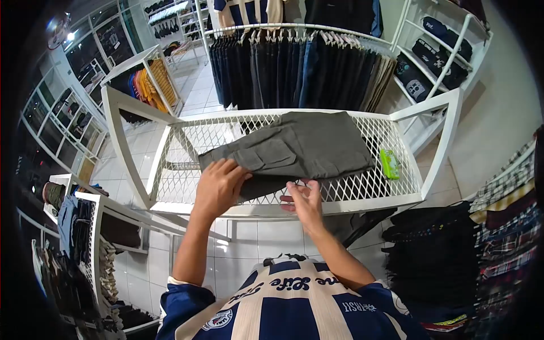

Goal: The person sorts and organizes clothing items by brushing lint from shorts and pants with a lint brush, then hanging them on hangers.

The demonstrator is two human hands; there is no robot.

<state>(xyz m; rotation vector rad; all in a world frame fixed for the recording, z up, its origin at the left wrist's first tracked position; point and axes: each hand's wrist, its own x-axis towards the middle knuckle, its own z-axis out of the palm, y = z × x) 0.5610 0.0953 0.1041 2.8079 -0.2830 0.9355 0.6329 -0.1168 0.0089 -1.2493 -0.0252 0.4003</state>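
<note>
In mid-frame, our left hand (pixel 219 184) lies on gray pants (pixel 334 141), grip unclear; our right hand (pixel 306 205) is loose, fingers apart. The pants seem soft; hold both ends.

The folded trousers (pixel 317 141) lie across the table (pixel 385 201), with a small packet (pixel 389 164) just to their right. The person's left hand (pixel 221 184) rests on their left end, and the right hand (pixel 304 201) is at the near edge. Behind the table hang more trousers (pixel 266 73) on a rail (pixel 294 26), between clothes (pixel 158 85) on the left and shelves (pixel 480 54) on the right.
</note>
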